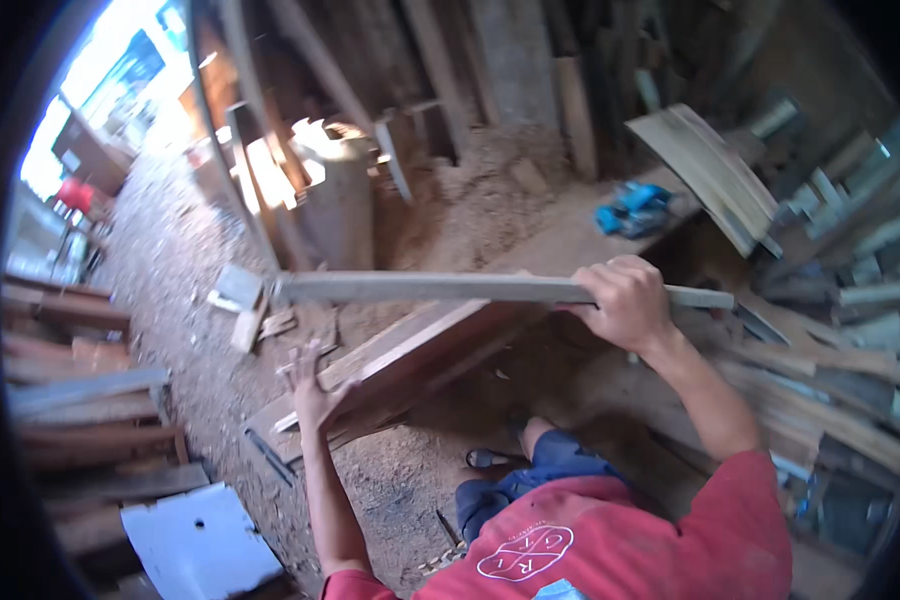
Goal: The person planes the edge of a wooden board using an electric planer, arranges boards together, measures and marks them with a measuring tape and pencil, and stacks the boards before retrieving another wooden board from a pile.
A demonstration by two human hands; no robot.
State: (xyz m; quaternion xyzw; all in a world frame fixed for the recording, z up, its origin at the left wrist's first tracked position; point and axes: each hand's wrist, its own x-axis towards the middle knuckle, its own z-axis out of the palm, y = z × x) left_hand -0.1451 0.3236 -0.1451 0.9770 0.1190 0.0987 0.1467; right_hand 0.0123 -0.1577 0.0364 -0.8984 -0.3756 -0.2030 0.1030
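My right hand (625, 300) is wrapped round a long, narrow greyish wooden strip (420, 288), toward its right end. The strip runs nearly level across the middle of the view, above a long wooden board (410, 368) that lies slantwise. Near the board's left end is my left hand (315, 392), fingers spread and nothing in them. Whether that hand touches the board I cannot tell. A dark, thin tool or bar (268, 455) lies just below the board's left end.
A blue power tool (633, 208) sits at the far right beside a wide plank (705, 175). Stacked timber (90, 400) lines the left, with more offcuts (820, 400) at right. A white panel (202, 540) lies near left. Planks (450, 70) lean at the back above wood shavings (505, 175).
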